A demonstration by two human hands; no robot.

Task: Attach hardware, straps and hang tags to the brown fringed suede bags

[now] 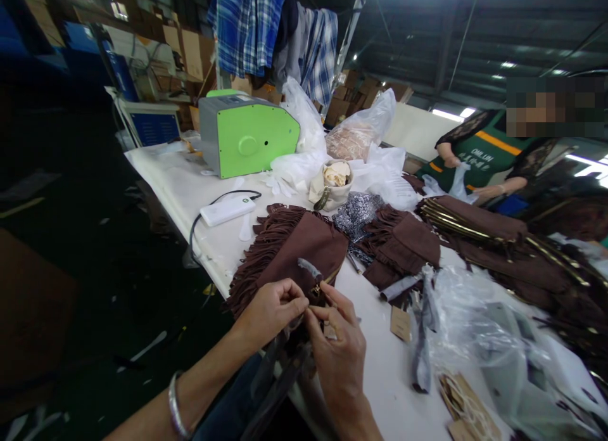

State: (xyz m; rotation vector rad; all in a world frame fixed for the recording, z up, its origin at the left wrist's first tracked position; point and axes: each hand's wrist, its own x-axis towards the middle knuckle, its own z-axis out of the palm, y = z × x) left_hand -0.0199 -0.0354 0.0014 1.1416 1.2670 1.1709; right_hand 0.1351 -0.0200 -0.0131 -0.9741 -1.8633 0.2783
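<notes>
A brown fringed bag [304, 244] lies at the front edge of the white table, its fringe toward the left. My left hand [273, 311] and my right hand [337, 339] meet over its near edge, fingertips pinched close together beside a small metal fitting [316, 290]. What the fingertips hold is too small to make out. A piece of grey wrapping [310, 267] rests on the bag just above the fingers. Dark wrapped strips hang below my hands. More brown fringed pieces [403, 241] lie to the right, next to a black-and-white speckled cloth [358, 216].
A green and grey machine [251, 137], a white power bank [228, 210] and a cream pouch [331, 186] stand beyond the bag. Plastic wrapping [470, 320], tags [400, 323] and stacked brown bags [494, 238] cover the right. Across the table, a person [489, 143] in a green apron handles plastic.
</notes>
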